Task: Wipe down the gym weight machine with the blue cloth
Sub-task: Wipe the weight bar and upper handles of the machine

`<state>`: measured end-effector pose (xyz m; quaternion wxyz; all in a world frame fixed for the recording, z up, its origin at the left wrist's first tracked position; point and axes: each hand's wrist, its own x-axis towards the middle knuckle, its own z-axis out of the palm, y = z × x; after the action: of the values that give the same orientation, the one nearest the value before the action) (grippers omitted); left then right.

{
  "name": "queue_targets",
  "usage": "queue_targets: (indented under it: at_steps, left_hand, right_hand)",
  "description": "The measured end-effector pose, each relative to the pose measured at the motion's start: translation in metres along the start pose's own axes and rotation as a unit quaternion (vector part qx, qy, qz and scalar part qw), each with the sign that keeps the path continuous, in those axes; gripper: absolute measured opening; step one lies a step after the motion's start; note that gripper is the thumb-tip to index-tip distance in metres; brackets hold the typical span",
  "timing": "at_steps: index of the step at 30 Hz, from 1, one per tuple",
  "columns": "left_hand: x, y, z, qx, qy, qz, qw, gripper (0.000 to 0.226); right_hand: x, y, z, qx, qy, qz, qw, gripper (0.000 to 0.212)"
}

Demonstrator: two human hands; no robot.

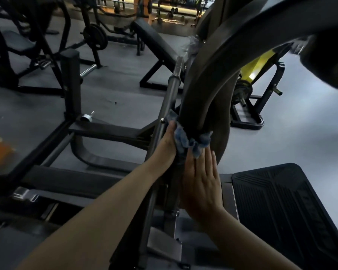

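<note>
From the head camera, my left hand gripped the blue cloth, fingers curled round it and clamped against the curved dark arm of the weight machine. My right hand lay just below the cloth, fingers straight and together, flat on the frame. The arm's long axis ran up and away from my fingers, so I judged the wipe should follow it upward, led by the left hand that already held the cloth.
</note>
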<state>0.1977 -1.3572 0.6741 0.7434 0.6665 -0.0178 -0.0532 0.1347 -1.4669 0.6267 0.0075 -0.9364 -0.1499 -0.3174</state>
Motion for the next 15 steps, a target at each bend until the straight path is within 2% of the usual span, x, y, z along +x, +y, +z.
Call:
queue_targets:
  at_steps: [3,4,7,10,13,15]
  left_hand:
    - [-0.003,-0.012,-0.001,-0.005,-0.056,0.076,0.995,0.041]
    - [-0.004,-0.020,-0.002,-0.023,-0.070,0.080,0.994,0.045]
    - [-0.002,-0.041,-0.002,-0.057,-0.060,0.054,0.995,0.054]
    - [-0.012,-0.060,0.005,-0.082,-0.019,0.003,0.996,0.047]
    - [-0.025,-0.079,0.014,0.038,0.039,-0.016,0.998,0.037]
    - [-0.029,-0.086,0.017,0.103,0.057,-0.028,0.993,0.044]
  right_hand:
    - [-0.004,0.005,0.011,-0.015,0.027,-0.028,0.999,0.054]
    - [-0.010,0.005,0.014,-0.005,0.019,-0.018,1.000,0.048]
    - [-0.031,0.009,0.033,0.012,0.022,-0.027,0.999,0.042]
    - [-0.048,0.010,0.044,0.032,-0.041,-0.023,0.998,0.044]
    - [-0.065,0.008,0.054,0.059,-0.110,-0.015,0.992,0.049]
    - [-0.075,0.008,0.060,0.078,-0.144,-0.003,0.986,0.055]
